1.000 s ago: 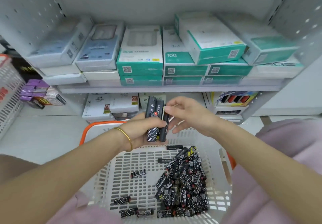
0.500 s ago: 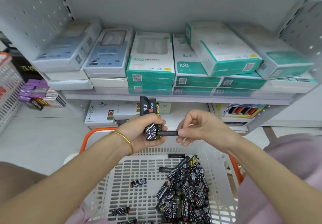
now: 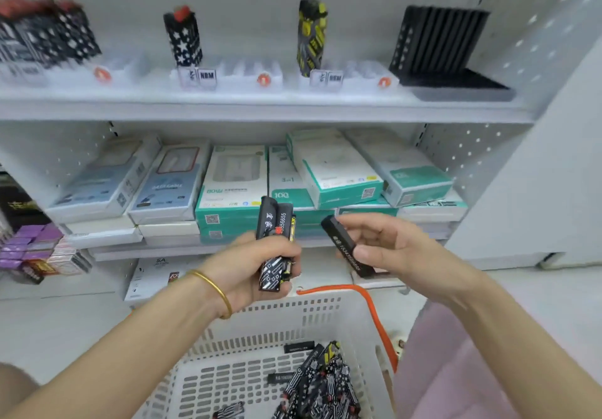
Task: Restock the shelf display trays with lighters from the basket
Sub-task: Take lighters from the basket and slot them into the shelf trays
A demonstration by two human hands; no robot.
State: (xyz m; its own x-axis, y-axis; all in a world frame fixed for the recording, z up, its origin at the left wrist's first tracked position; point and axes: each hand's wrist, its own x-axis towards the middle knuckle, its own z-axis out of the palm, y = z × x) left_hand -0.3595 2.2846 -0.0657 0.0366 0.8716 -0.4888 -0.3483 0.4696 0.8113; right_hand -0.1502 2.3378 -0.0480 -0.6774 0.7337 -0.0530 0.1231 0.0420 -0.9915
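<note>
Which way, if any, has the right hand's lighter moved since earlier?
Yes: lighter went up and right against the teal boxes, off the left hand's bundle.

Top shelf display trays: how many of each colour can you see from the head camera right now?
White trays: 3 (the leftmost is blurred and runs to the frame edge)
Black tray: 1
Total: 4
</note>
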